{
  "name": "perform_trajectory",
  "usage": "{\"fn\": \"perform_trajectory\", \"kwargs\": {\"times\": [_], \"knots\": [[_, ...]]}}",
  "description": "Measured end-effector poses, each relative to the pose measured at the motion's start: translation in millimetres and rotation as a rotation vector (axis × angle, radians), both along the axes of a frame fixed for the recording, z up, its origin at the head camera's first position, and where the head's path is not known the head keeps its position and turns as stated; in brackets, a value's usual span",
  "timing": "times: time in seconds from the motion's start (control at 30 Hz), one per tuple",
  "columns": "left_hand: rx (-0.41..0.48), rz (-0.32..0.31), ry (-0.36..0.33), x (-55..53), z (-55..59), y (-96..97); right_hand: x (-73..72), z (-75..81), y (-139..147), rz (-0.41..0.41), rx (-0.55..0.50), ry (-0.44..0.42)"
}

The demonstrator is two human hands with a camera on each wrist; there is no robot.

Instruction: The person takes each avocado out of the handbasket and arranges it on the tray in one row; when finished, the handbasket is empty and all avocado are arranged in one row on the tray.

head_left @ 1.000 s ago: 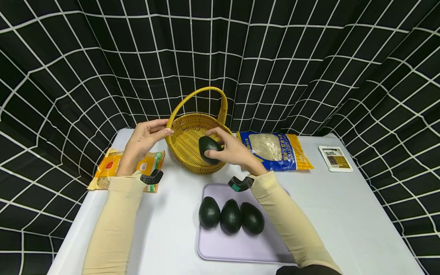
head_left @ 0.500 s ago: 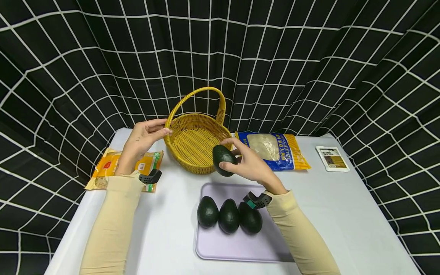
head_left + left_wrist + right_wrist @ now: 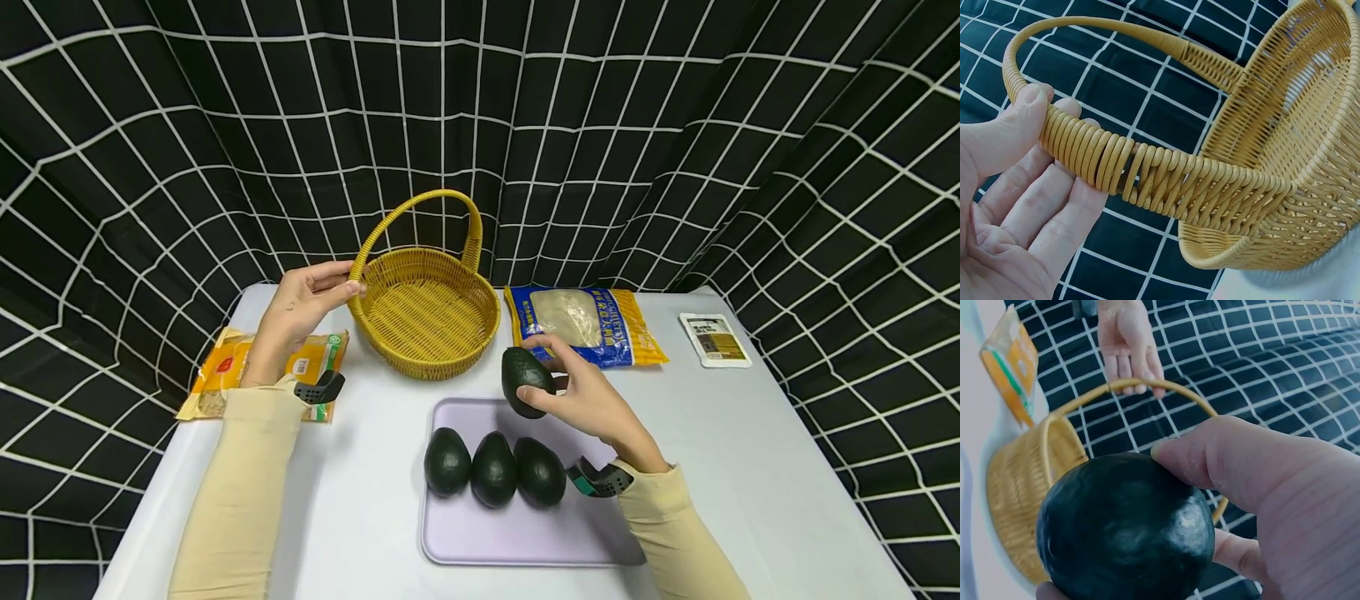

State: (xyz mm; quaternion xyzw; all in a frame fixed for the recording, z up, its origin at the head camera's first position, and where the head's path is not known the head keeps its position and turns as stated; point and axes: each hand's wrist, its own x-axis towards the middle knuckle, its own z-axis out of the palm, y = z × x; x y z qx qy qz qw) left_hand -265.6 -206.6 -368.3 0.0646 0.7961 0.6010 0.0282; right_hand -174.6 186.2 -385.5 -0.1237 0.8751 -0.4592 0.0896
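With thumb and fingers my left hand (image 3: 300, 304) pinches the handle (image 3: 1085, 150) of a yellow wicker basket (image 3: 427, 367), on the handle's left side. No item lies inside the basket in the head view. A dark green avocado (image 3: 527, 382) is gripped by my right hand (image 3: 585, 400), above the back edge of a lilac tray (image 3: 525, 533) and right of the basket. In the right wrist view that avocado (image 3: 1122, 531) fills the lower middle. Three more avocados (image 3: 492, 469) lie in a row on the tray.
An orange food packet (image 3: 225, 375) lies left of the basket, partly under my left forearm. A blue and yellow packet (image 3: 585, 325) lies right of the basket, and a small white packet (image 3: 715, 340) at the far right. Black gridded cloth (image 3: 420, 108) hangs behind the table.
My right hand has carried the avocado out from over the basket, rightward and nearer to me, to the tray's back edge. My left hand keeps its hold on the handle.
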Motion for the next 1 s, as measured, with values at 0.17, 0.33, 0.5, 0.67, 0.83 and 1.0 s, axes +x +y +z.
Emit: {"fn": "perform_trajectory", "kwargs": {"times": [0.17, 0.33, 0.5, 0.67, 0.83, 1.0], "knots": [[0.015, -0.002, 0.011, 0.7, -1.7, -0.4, 15.2, -13.1, 20, -0.064, 0.024, -0.039], [-0.002, 0.003, 0.017, 1.4, -1.7, -0.2, 32.0, -29.1, 38, -0.123, 0.076, -0.073], [-0.008, 0.009, 0.005, 0.7, -0.5, -0.1, 46.0, -41.6, 53, -0.171, 0.079, -0.114], [-0.017, 0.015, 0.000, -0.7, -0.7, -0.3, 56.4, -48.8, 61, -0.204, 0.132, -0.154], [-0.024, 0.013, 0.002, -1.0, -0.9, -0.3, 62.7, -57.2, 67, -0.215, 0.225, -0.171], [-0.009, 0.012, 0.008, -0.2, -1.6, 1.0, 68.3, -69.3, 69, -0.216, 0.305, -0.146]]}}
